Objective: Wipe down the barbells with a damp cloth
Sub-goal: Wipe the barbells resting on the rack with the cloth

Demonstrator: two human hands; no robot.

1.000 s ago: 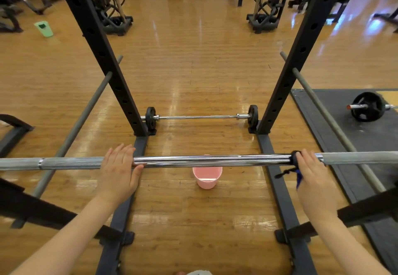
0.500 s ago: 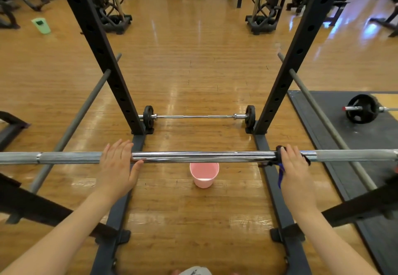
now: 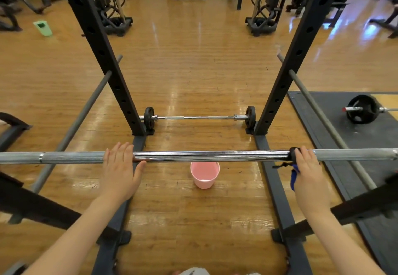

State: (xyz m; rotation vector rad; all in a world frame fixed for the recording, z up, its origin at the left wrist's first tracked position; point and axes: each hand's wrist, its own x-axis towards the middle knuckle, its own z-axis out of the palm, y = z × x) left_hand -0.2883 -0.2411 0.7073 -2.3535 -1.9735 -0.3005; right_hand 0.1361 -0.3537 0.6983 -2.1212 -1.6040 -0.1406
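A long chrome barbell (image 3: 215, 156) lies across the rack in front of me. My left hand (image 3: 120, 171) rests on it left of centre, fingers laid flat over the bar and thumb spread below. My right hand (image 3: 308, 173) grips a dark cloth (image 3: 292, 153) wrapped round the bar at the right end of its smooth section. A blue end of the cloth hangs under the hand. A short barbell (image 3: 193, 117) with small plates lies on the floor between the uprights. Another barbell (image 3: 361, 109) with a black plate lies on the mat at the right.
A pink bucket (image 3: 204, 174) stands on the wooden floor under the bar. Black rack uprights (image 3: 103, 59) rise at left and right, with grey safety bars (image 3: 81, 111) and floor rails. A black mat (image 3: 377, 145) lies at the right. Gym machines and a green bin (image 3: 43, 28) stand farther back.
My right hand slid the cloth a little left along the bar, then back to the right. My left hand stayed where it was on the bar.
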